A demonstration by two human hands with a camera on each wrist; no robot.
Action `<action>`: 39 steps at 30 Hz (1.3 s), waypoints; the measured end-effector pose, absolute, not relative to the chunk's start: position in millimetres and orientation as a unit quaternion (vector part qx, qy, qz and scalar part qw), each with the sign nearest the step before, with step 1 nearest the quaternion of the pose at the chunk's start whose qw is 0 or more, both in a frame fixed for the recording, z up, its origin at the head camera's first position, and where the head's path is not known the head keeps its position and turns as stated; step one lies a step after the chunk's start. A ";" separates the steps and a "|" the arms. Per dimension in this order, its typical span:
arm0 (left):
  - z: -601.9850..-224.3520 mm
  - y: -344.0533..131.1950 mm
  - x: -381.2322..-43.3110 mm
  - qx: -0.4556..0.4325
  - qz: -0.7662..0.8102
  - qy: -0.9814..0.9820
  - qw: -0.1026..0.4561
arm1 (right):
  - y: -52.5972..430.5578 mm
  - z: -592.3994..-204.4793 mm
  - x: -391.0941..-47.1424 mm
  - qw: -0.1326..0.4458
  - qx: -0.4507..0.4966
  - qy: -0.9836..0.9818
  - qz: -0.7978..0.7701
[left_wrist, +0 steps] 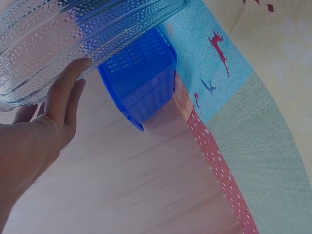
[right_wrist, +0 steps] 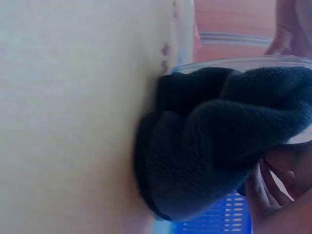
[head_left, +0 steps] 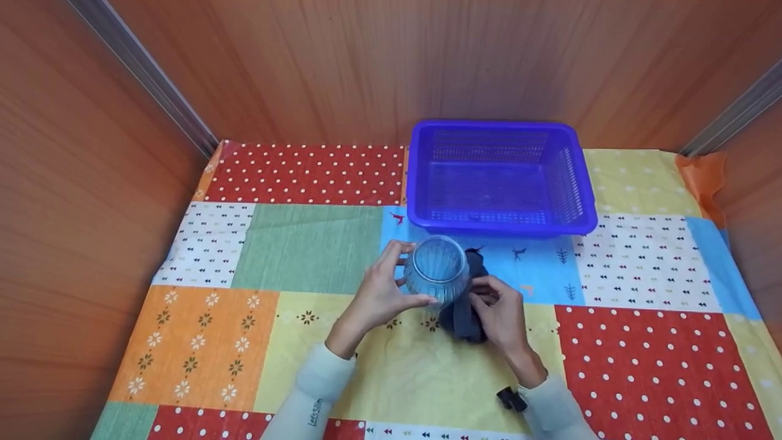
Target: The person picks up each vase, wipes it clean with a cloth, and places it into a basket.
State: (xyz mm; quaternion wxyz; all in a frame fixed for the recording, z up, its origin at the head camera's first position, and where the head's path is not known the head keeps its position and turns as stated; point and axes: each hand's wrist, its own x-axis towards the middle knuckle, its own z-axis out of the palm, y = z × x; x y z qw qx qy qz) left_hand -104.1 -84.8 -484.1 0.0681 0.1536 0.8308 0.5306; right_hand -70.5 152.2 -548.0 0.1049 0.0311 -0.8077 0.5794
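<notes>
A clear ribbed glass jar (head_left: 437, 282) stands between my hands, its round mouth facing up toward the head camera. My left hand (head_left: 380, 289) grips it from the left, thumb along the near side and fingers behind. In the left wrist view the glass (left_wrist: 44, 53) shows a dimpled, ribbed surface with fingertips against it. A dark grey fluffy cloth (head_left: 465, 321) lies along the jar's right side. My right hand (head_left: 502, 310) pinches this cloth with bent fingers. Bunched folds of the cloth (right_wrist: 209, 151) cover much of the jar in the right wrist view.
Just beyond the jar, a purple-blue plastic basket (head_left: 501, 229) with perforated walls sits on the table. A patchwork-print tablecloth (head_left: 317, 244) covers the tabletop. Wood-grain panels (head_left: 305, 73) enclose the back and both sides.
</notes>
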 end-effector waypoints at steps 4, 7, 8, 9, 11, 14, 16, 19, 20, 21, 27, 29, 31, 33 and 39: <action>-483.4 -84.4 -103.8 0.149 0.532 0.831 0.067 | 151.8 -537.0 -69.2 0.137 0.033 -0.793 0.593; -483.8 -83.8 -103.7 0.147 0.532 0.831 0.065 | 151.2 -531.1 -68.5 0.158 0.036 -0.780 0.604; -484.2 -83.6 -103.7 0.147 0.533 0.831 0.064 | 151.1 -529.4 -68.0 0.163 0.037 -0.778 0.606; -484.7 -83.3 -103.6 0.147 0.534 0.830 0.064 | 151.1 -527.8 -67.1 0.168 0.038 -0.776 0.607; -485.8 -83.2 -102.7 0.147 0.534 0.830 0.066 | 150.8 -525.4 -64.7 0.177 0.040 -0.774 0.607; -487.0 -82.8 -101.7 0.148 0.533 0.830 0.070 | 150.4 -519.9 -61.5 0.191 0.045 -0.773 0.604; -487.3 -82.6 -101.7 0.149 0.534 0.829 0.071 | 149.9 -515.0 -61.1 0.202 0.053 -0.770 0.603; -486.8 -82.6 -102.4 0.151 0.539 0.826 0.067 | 148.6 -506.1 -63.0 0.214 0.070 -0.767 0.601; -486.6 -82.8 -102.7 0.151 0.541 0.825 0.065 | 148.1 -503.4 -63.8 0.216 0.074 -0.767 0.599; -486.5 -83.0 -103.0 0.151 0.541 0.825 0.064 | 147.7 -500.6 -64.4 0.216 0.077 -0.768 0.597; -486.0 -83.6 -104.3 0.156 0.537 0.827 0.060 | 146.3 -487.2 -65.6 0.202 0.074 -0.785 0.581; -485.5 -83.6 -104.4 0.160 0.533 0.829 0.060 | 146.3 -484.0 -65.2 0.196 0.071 -0.793 0.572; -484.8 -83.7 -104.6 0.165 0.528 0.831 0.059 | 146.5 -482.5 -65.2 0.189 0.067 -0.800 0.566; -484.0 -83.7 -104.5 0.166 0.525 0.833 0.059 | 146.5 -481.2 -66.0 0.187 0.065 -0.804 0.561; -482.6 -83.2 -104.4 0.161 0.531 0.830 0.062 | 147.6 -483.4 -69.0 0.190 0.070 -0.800 0.565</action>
